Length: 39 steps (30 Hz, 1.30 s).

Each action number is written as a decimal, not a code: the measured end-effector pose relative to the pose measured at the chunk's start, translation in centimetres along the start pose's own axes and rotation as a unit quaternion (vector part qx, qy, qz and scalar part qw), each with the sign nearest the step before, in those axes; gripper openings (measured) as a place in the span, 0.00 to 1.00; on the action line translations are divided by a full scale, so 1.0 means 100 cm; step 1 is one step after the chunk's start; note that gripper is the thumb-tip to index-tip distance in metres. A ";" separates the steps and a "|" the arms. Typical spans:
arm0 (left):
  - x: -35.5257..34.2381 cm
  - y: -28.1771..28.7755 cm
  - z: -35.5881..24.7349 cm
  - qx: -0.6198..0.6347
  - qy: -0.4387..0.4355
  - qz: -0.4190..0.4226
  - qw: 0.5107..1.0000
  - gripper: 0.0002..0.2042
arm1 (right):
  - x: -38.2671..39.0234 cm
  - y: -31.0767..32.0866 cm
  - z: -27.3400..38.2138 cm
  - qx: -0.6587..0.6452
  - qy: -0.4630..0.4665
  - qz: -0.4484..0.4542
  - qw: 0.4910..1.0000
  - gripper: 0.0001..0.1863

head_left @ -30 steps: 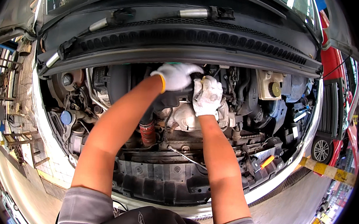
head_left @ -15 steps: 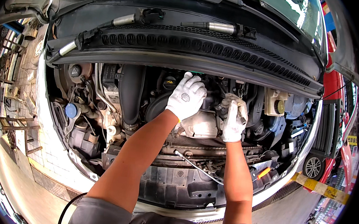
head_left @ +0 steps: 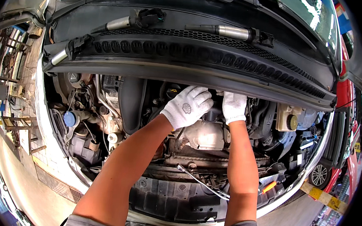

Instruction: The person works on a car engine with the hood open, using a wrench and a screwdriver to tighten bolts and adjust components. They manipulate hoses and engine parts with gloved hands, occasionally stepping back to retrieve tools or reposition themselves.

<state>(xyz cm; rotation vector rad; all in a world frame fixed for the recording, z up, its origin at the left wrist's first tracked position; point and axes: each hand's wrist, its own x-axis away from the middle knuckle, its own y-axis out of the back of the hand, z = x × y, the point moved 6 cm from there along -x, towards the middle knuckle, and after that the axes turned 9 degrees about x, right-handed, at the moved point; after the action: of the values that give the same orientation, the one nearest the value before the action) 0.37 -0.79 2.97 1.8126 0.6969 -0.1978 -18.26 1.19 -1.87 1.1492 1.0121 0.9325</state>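
Both my hands wear white knitted gloves and reach into the engine bay of a car. My left hand (head_left: 188,107) lies over the engine just in front of the black cowl panel (head_left: 200,77), its fingers curled downward; what they hold, if anything, is hidden. My right hand (head_left: 234,107) reaches beneath the cowl's edge, so its fingertips cannot be seen. Between and below them is a metal heat shield (head_left: 206,136). On the cowl rest three ignition coils with silver bodies: one in the middle (head_left: 234,32), one left of it (head_left: 120,23) and one at the far left (head_left: 60,56).
A long-handled ratchet (head_left: 201,181) lies across the front of the bay. To the right is an orange-handled tool (head_left: 269,187). A blue-capped reservoir (head_left: 70,119) stands at left, a black-capped one (head_left: 291,121) at right. The windshield (head_left: 299,12) rises behind the cowl.
My right hand has moved away from me, and its fingers have gone under the cowl's edge. My left hand stays at about the same spot on the engine. The view has shifted slightly.
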 end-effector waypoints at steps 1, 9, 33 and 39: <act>0.002 0.002 0.001 -0.002 0.008 0.004 1.000 0.11 | -0.001 0.008 0.010 0.013 0.015 0.026 0.999 0.18; -0.003 0.001 0.006 0.077 0.071 0.009 0.994 0.11 | -0.011 -0.003 0.004 0.000 0.026 0.079 0.997 0.21; 0.002 -0.012 0.011 0.058 0.109 0.106 0.987 0.16 | -0.047 0.035 -0.025 -0.112 0.070 0.156 0.979 0.25; -0.004 -0.008 0.004 -0.001 0.071 0.089 0.994 0.15 | -0.051 0.035 -0.022 -0.103 0.089 0.153 0.979 0.26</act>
<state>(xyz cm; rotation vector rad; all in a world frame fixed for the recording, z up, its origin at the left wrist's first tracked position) -0.34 -1.14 2.40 1.8890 0.6297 0.0497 -22.04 -2.43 2.08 1.0772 0.8686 1.3735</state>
